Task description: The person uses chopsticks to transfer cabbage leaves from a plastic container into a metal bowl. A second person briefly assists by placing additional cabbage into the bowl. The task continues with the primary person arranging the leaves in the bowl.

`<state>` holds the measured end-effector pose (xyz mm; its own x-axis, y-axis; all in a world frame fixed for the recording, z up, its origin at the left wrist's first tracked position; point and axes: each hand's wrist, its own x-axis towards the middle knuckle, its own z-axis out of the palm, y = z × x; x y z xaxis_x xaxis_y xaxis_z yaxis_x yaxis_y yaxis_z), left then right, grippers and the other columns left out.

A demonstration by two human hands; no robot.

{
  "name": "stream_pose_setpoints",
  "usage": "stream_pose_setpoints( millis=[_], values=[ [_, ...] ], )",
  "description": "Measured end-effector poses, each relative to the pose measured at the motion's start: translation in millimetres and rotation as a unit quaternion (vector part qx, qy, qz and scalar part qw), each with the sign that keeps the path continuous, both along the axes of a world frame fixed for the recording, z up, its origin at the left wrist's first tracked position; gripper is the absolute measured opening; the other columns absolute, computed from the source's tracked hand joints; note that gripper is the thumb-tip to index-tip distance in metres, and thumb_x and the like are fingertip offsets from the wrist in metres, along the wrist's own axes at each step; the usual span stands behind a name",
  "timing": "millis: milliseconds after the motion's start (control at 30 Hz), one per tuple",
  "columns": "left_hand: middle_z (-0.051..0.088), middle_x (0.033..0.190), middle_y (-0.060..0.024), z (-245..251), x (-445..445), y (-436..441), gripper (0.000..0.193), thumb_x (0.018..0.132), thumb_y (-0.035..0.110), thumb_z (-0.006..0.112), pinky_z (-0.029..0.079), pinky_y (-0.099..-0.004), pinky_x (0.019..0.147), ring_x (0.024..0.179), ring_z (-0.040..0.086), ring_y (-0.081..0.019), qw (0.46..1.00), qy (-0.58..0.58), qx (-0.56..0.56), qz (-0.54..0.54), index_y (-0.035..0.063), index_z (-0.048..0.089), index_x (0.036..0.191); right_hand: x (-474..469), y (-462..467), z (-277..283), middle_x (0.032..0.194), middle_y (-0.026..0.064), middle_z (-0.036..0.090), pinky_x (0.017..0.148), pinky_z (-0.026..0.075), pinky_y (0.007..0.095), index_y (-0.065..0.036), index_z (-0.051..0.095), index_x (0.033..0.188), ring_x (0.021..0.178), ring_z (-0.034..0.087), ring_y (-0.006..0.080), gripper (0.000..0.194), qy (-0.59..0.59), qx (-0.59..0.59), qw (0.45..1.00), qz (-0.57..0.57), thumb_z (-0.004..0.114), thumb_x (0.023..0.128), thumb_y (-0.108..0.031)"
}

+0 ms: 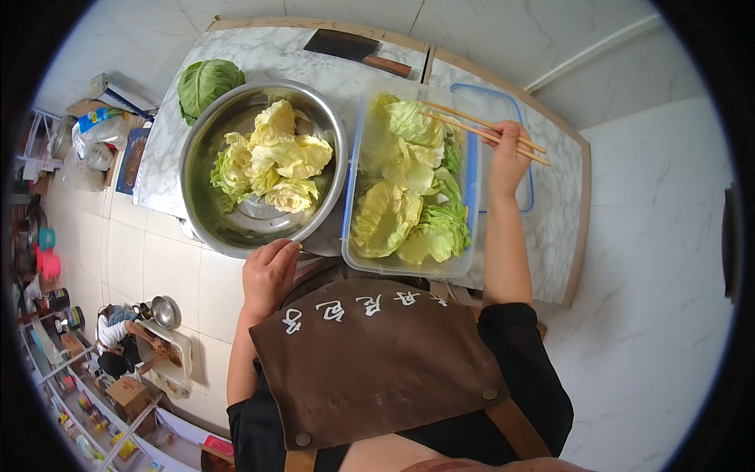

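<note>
My right hand holds a pair of wooden chopsticks. Their tips reach over pale green cabbage leaves in a clear plastic container with blue side clips. Cloudy liquid surrounds some of those leaves. Left of the container stands a round stainless steel basin, with torn yellow-green cabbage leaves heaped in it. At the basin's near rim, my left hand has its fingers drawn together. A small yellowish bit shows at the fingertips; whether they grip it or the rim is unclear.
A whole green cabbage sits behind the basin on the marbled table. A cleaver lies along the back edge. The blue-edged lid is right of the container. Far left, a person works over a white tub.
</note>
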<state>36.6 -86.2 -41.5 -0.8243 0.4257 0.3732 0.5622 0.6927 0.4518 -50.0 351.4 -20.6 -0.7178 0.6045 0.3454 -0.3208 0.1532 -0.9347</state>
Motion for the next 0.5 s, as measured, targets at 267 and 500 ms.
stream_pose_setpoints(
  millis=[267, 500],
  values=[
    [0.071, 0.101, -0.0064, 5, -6, 1, 0.019, 0.083, 0.005, 0.076, 0.055, -0.0387, 0.072, 0.082, 0.068, -0.0281, 1.0, 0.0, -0.002, -0.014, 0.008, 0.072, 0.102, -9, -1, -19, 0.081, 0.0065, 0.061, 0.057, 0.054, 0.0276, -0.003, 0.059, 0.088, 0.064, 0.065, 0.0155, 0.032, -0.032, -0.09, 0.994, -0.054, 0.052, 0.108, -0.027],
    [0.071, 0.102, -0.0067, 2, -6, 2, 0.019, 0.083, 0.005, 0.076, 0.055, -0.0388, 0.073, 0.083, 0.068, -0.0284, 1.0, -0.008, 0.008, -0.022, 0.0074, 0.072, 0.102, -12, -1, -15, 0.083, 0.0056, 0.06, 0.06, 0.054, 0.0273, -0.003, 0.059, 0.086, 0.064, 0.063, 0.0147, 0.034, -0.074, -0.104, 0.991, -0.043, 0.053, 0.108, -0.028]
  ],
)
